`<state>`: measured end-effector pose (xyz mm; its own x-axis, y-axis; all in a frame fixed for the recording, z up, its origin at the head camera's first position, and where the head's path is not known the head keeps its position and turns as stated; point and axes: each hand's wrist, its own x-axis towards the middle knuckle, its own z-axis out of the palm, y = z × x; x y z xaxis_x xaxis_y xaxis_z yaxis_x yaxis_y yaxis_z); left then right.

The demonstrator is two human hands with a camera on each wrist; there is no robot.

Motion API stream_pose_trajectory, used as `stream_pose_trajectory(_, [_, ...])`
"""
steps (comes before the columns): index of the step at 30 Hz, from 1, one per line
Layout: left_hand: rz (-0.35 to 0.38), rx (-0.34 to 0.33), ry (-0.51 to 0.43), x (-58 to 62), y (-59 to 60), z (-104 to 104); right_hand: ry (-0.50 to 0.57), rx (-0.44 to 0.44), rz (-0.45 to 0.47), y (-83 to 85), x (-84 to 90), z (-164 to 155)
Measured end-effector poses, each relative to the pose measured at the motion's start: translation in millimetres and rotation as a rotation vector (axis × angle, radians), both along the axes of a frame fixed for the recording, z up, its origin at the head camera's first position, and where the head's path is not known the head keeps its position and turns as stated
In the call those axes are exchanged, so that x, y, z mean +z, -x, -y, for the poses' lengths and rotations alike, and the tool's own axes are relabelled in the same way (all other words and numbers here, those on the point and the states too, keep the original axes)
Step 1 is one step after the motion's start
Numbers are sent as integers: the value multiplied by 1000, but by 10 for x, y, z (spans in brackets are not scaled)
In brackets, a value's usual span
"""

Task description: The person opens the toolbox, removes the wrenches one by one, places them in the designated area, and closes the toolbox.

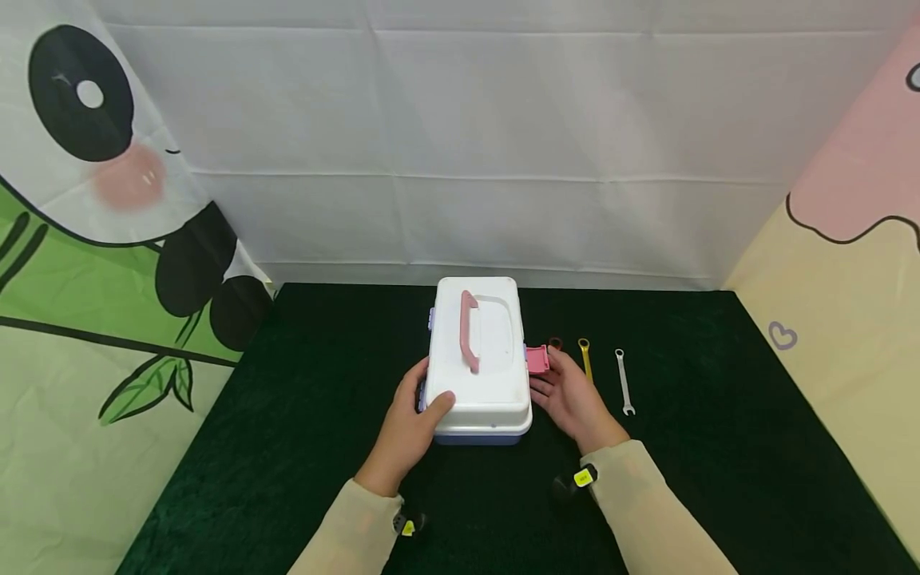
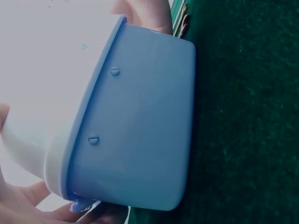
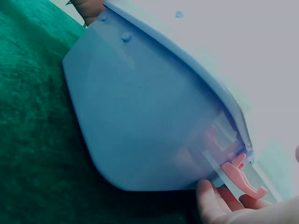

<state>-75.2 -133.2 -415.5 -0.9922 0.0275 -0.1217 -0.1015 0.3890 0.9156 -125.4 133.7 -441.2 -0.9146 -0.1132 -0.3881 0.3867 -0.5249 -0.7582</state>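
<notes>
A toolbox with a white lid (image 1: 496,391), a pink handle (image 1: 465,331) and a blue base (image 2: 145,102) stands lengthwise before me. My left hand (image 1: 402,435) grips its left side near the front corner, thumb over the lid's edge and fingers down the side. On the right side, a pink latch (image 1: 537,360) sticks outward from the box. My right hand (image 1: 575,399) is at this latch, its fingertips touching it from the outer side and from below. In the right wrist view, the latch (image 3: 243,179) sits just above these fingers.
To the right of the box lie a silver wrench (image 1: 624,383), a yellow wrench (image 1: 585,355) and a red-ended tool (image 1: 556,343), the latter two partly hidden behind the right hand. A dark green cloth (image 1: 331,383) covers the table. Printed and white fabric hangs around it.
</notes>
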Motion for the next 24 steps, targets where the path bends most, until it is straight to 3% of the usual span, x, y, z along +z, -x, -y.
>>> stream_pose_trajectory(10, [26, 23, -33, 10, 42, -68, 6, -32, 65, 271, -13, -55])
stream_pose_trajectory(18, [30, 31, -46, 12, 84, -122, 46, -48, 80, 378, -1, -135])
stream_pose_trajectory(24, [27, 39, -42, -4, 121, -150, 14, -23, 81, 459, 11, -184])
